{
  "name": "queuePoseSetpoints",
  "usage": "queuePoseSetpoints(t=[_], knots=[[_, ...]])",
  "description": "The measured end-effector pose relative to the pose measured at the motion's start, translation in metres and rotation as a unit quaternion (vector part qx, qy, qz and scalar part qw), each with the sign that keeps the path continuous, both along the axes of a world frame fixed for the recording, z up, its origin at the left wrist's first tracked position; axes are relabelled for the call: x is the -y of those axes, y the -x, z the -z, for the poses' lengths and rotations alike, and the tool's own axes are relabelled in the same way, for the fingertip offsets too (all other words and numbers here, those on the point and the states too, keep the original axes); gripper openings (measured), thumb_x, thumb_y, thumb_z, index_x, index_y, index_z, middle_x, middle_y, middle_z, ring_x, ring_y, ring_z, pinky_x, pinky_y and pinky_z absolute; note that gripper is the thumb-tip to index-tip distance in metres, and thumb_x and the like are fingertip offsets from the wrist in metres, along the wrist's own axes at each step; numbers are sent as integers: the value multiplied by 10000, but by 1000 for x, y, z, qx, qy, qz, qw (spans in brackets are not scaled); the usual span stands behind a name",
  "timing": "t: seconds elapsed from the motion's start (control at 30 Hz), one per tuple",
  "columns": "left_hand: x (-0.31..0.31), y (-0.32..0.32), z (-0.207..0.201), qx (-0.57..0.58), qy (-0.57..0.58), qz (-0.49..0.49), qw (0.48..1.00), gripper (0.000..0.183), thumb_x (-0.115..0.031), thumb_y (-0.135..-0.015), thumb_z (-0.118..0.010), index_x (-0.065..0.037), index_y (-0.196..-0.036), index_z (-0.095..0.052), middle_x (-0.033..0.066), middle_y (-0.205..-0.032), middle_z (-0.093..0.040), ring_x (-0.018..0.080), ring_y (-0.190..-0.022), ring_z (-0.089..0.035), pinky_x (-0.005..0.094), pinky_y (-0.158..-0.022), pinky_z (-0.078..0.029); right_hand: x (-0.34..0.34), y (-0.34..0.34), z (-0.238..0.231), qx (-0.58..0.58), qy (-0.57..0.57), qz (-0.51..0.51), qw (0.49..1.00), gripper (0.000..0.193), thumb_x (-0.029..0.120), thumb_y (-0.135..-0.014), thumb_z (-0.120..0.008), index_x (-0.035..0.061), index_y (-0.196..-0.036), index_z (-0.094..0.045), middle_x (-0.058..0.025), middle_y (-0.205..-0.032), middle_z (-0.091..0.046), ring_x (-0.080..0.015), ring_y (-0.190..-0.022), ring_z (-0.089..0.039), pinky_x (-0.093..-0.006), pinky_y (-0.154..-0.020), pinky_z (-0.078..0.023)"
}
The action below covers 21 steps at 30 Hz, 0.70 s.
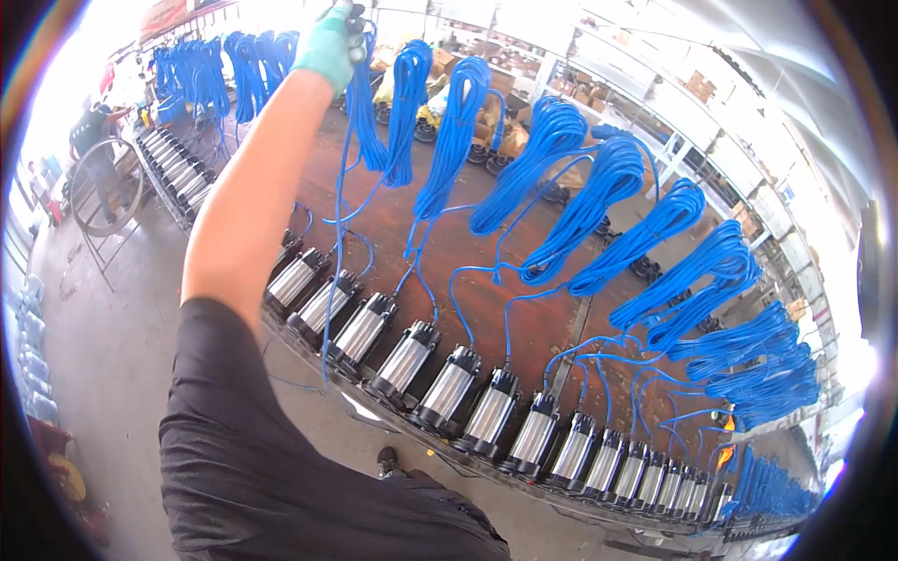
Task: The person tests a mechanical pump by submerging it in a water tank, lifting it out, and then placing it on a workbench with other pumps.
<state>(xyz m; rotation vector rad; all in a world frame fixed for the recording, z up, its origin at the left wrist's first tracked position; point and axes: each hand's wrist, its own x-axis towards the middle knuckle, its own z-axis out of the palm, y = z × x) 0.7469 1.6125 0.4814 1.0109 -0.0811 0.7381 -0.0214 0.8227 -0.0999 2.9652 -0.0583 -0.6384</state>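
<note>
Workshop bench (pixel 524 318), concrete floor (pixel 112 355)

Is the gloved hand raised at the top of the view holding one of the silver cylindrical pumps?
No, the left hand in a green glove grips a coiled blue cable bundle, while the silver cylindrical pumps lie in a row below.
</note>
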Motion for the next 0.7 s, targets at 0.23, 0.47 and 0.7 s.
queuePoseSetpoints(t=[0.23,0.47,0.7], knots=[[113,246,40,-93,-309,218,921,361,-350,-995,-604,0,-1085,-613,22,-678,-552,66,-467,-447,210,-423,-317,-86,-34,-98,-81,-257,470,840,504,401,-984,-524,142,-1413,-565,-148,-1355,-632,-304,-1233,-606,-437,-1020,-475],[231,390,164,-139,-167,403,889,389,-233,-923,-674,31,-1184,-557,139,-577,-590,138,-380,-459,280,-364,-329,-24,-7,-2,54,-329,420,844,339,282,-929,-613,86,-1187,-713,-110,-903,-760,-216,-804,-728,-362,-751,-573],[440,448,227,-247,-217,538,776,457,-384,-990,-613,11,-1205,-537,33,-550,-495,98,-386,-395,248,-375,-293,17,50,-50,87,-352,533,764,331,245,-920,-596,97,-1199,-696,-173,-1117,-722,-341,-1053,-683,-392,-930,-536]])
